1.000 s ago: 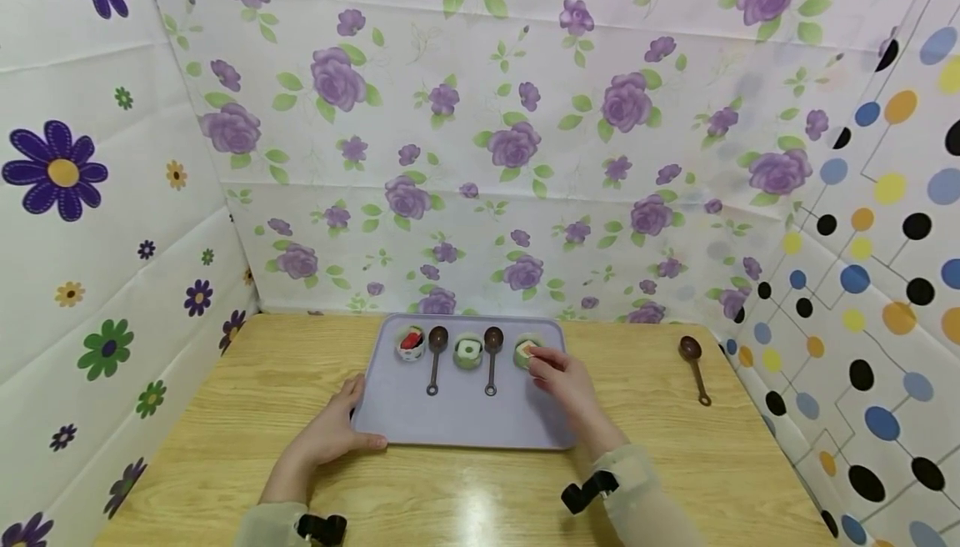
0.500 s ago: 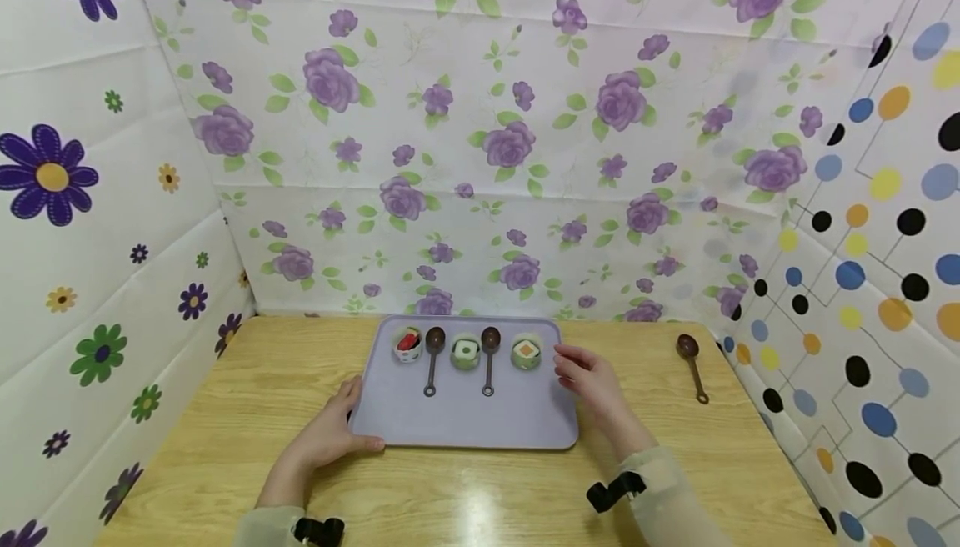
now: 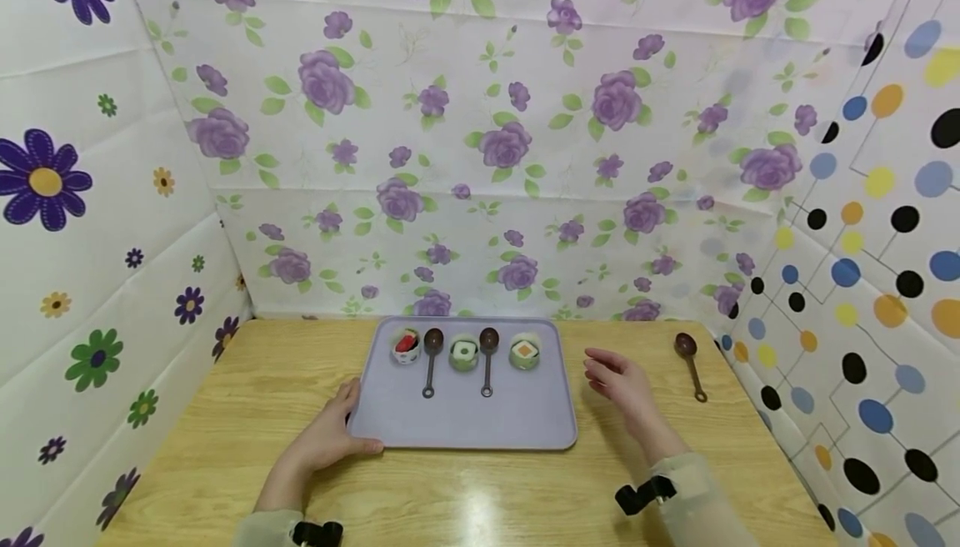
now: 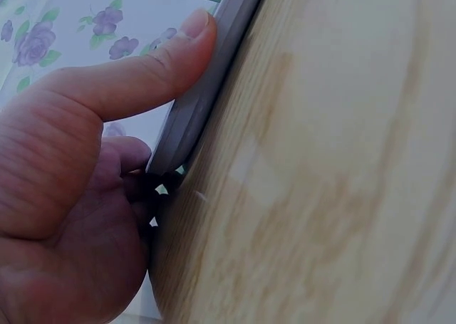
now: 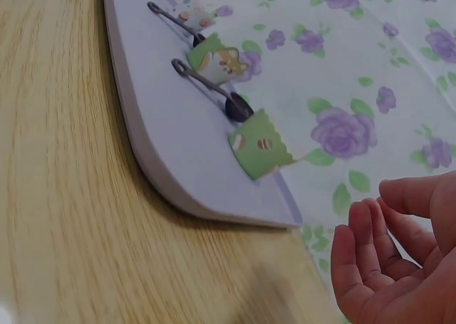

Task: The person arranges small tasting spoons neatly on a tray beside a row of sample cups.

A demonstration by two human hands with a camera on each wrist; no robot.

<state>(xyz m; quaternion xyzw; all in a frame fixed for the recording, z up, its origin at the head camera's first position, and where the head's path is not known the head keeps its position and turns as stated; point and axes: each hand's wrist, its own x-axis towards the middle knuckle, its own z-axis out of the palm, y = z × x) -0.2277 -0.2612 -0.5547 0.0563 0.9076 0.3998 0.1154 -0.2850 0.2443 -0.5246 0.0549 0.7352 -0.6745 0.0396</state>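
A lilac tray point(image 3: 457, 422) lies on the table, its left front corner held by my left hand point(image 3: 326, 439). The thumb point(image 4: 160, 71) presses the front rim, while the other fingers bend around the left side, partly hidden. On the tray a paper cup with a red-topped sushi piece point(image 3: 407, 347), a brown spoon point(image 3: 430, 363), a green cup with a white sushi piece point(image 3: 463, 353), another brown spoon point(image 3: 487, 363) and a green cup with an orange-centred piece point(image 3: 524, 352) form a row. My right hand point(image 3: 622, 388) hovers right of the tray, fingers loosely bent, holding nothing.
A third brown spoon point(image 3: 693, 368) lies on the wooden table point(image 3: 480, 497) at the far right. Patterned cloth walls stand behind the table and on both sides, with the floral back cloth point(image 3: 480, 222) close behind the tray.
My right hand has drawn away from the rightmost cup, moving right past the tray's edge. That cup stays on the tray. The left hand keeps its hold on the corner.
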